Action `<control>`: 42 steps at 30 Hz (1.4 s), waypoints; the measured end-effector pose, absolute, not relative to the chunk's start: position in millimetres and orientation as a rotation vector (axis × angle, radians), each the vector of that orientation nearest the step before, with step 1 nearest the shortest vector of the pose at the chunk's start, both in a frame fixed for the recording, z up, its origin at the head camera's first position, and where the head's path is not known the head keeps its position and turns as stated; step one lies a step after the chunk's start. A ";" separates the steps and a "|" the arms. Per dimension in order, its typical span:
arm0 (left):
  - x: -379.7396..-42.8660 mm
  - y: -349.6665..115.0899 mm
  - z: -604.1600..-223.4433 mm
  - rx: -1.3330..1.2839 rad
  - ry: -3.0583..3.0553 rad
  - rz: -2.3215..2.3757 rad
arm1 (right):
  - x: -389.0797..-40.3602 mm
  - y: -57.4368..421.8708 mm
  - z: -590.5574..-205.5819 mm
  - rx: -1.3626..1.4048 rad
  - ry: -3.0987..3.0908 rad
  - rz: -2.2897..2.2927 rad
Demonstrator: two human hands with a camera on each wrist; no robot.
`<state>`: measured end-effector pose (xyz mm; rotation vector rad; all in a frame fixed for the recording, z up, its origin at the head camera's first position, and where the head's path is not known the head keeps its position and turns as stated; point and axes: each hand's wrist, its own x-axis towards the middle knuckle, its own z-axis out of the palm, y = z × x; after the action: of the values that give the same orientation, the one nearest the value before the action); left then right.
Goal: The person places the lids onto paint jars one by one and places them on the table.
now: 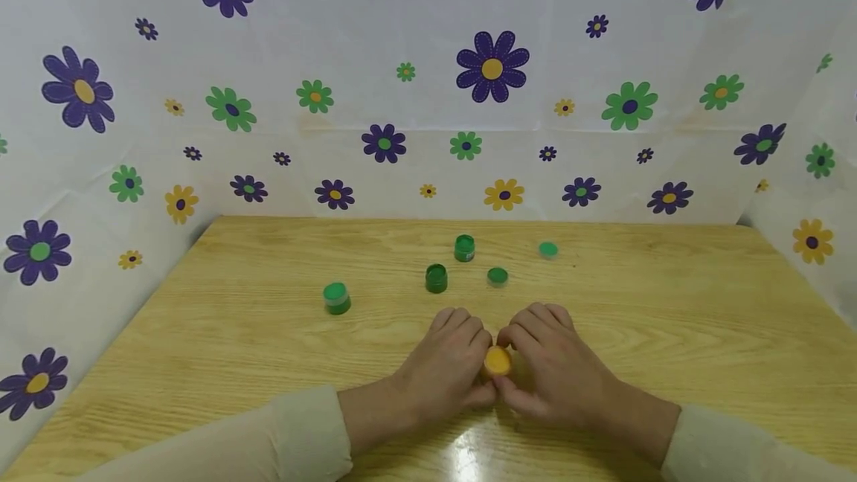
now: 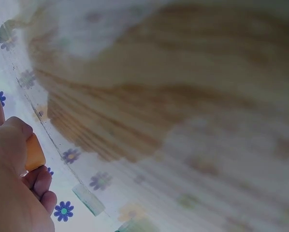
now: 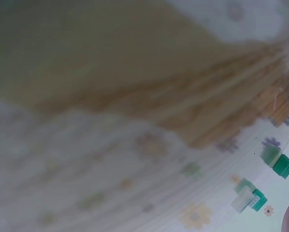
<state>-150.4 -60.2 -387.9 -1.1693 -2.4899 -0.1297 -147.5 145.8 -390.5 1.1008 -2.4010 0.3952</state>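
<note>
Yellow jar (image 1: pixel 498 362) is clamped by both the left hand (image 1: pixel 447 363) and right hand (image 1: pixel 554 367), fingers curled round it; honestly, uneven squeezing could make it slip and tip over.

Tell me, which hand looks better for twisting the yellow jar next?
Probably the right hand: its finger and thumb span the yellow jar from far edge to near, while the left hand holds its left side.
</note>
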 end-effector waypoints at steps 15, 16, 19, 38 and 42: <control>-149.7 -60.0 -385.8 -1.190 -2.539 -0.067 | -147.7 147.1 -390.9 1.034 -2.474 0.370; -149.8 -60.1 -385.9 -1.187 -2.539 -0.069 | -147.4 147.1 -390.6 1.028 -2.485 0.373; -149.9 -60.2 -386.3 -1.182 -2.542 -0.084 | -146.8 146.7 -390.1 1.028 -2.507 0.392; -151.2 -59.7 -390.6 -1.167 -2.479 -0.139 | -147.5 145.1 -392.2 1.106 -2.416 0.387; -150.7 -59.6 -389.8 -1.168 -2.504 -0.122 | -147.6 144.7 -392.1 1.102 -2.398 0.385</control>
<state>-150.7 -59.6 -389.8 -1.1681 -2.5038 -0.1223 -147.6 144.7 -392.1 1.1016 -2.3975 0.3845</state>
